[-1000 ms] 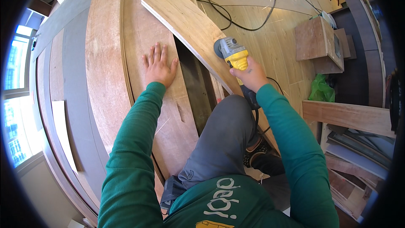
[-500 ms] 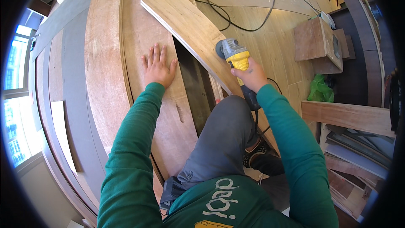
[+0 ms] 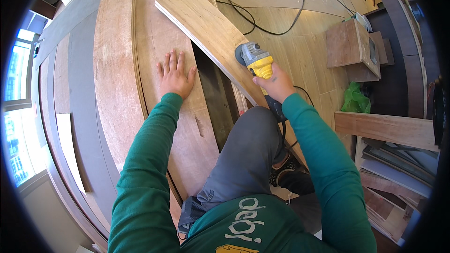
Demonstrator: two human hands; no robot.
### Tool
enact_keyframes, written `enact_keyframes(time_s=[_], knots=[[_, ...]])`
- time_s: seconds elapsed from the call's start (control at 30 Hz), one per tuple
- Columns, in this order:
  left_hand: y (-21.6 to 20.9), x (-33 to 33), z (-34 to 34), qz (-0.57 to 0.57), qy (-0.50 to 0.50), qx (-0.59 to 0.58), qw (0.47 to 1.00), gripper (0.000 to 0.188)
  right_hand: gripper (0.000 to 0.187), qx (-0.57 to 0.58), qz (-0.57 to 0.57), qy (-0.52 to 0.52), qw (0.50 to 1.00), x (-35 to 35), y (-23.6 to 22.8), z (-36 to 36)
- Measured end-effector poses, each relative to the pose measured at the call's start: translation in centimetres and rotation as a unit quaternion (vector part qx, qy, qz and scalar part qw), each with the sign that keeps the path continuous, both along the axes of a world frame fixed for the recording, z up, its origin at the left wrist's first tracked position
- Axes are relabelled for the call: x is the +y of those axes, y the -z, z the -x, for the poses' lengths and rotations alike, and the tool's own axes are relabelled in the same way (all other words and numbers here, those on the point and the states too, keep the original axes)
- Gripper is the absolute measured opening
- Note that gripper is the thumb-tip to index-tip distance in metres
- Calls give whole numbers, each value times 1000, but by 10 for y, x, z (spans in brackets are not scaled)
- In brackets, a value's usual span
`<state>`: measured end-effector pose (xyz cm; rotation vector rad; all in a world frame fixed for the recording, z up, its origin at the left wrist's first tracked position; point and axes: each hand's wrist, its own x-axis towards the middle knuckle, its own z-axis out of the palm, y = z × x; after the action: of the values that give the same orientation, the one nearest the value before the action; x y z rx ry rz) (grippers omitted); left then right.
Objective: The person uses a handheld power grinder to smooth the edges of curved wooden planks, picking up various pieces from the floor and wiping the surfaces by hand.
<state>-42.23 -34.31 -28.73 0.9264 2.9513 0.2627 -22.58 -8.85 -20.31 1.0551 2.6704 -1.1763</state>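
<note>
Here: grinder [image 3: 258, 61], clasped in right grip [image 3: 278, 83], likely for control; board [image 3: 206, 23], just ahead-left of same; left grip [image 3: 176, 76], empty, spread flat on panel [image 3: 187, 131] beneath, probably for balance.

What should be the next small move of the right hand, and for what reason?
I would perhaps ease the grinder slightly away from the angled board with the right hand, to look at the surface. Its disc overlaps the board's edge in this view, hiding the spot behind; whether they touch, I cannot tell. No sparks are visible.
</note>
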Motion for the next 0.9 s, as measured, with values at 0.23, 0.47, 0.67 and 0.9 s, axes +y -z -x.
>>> enact_keyframes(time_s=[0.23,0.47,0.67,0.9], knots=[[0,2,1,-1,2,-1,1000,69,56,34,10,13,999,12,18,-10],[-3,1,-1,-5,4,3,1000,70,57,28,13,15,999,6,12,-8],[-1,1,0,-1,2,-3,1000,70,57,11,8,30,999,14,12,-7],[1,0,0,-6,4,4,1000,70,59,-2,7,14,1000,6,6,1]])
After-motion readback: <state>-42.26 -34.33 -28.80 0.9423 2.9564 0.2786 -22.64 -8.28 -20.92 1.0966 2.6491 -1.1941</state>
